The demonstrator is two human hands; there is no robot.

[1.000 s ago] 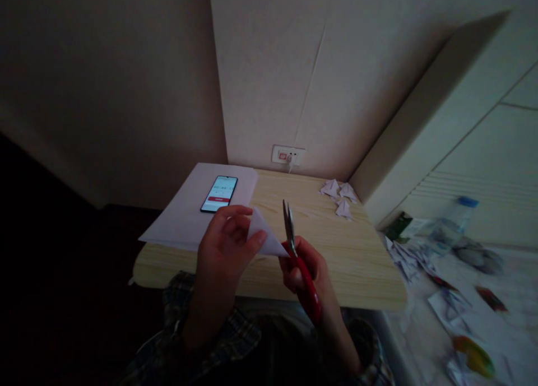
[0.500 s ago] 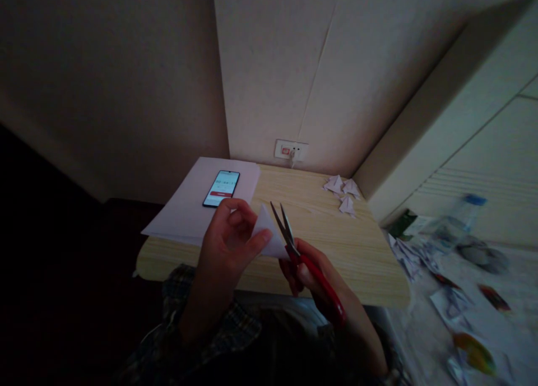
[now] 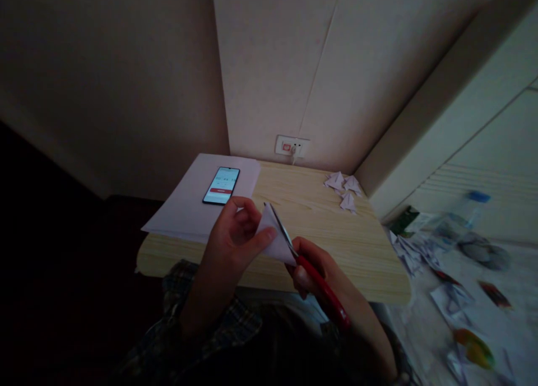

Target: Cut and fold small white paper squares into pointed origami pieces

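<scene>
Between the thumb and fingers of my left hand (image 3: 237,243) is a small folded piece of white paper (image 3: 273,246), its pointed corner facing up. My right hand (image 3: 321,274) grips red-handled scissors (image 3: 317,285). Their blades lie along the right edge of the paper, nearly closed, with the tips by its upper point. Both hands are above the near part of a small light-wood table (image 3: 302,207). Whether the blades have paper between them cannot be made out.
White paper sheets (image 3: 180,207) lie at the table's left, with a lit phone (image 3: 221,185) on them. Several folded paper pieces (image 3: 347,202) sit at the back right. A wall socket (image 3: 292,146) holds a plug. Lower right, a cluttered surface bears a bottle (image 3: 473,209) and papers.
The scissor blades have come together, from spread apart to nearly closed along the paper's right edge. The paper and my left hand have shifted slightly right.
</scene>
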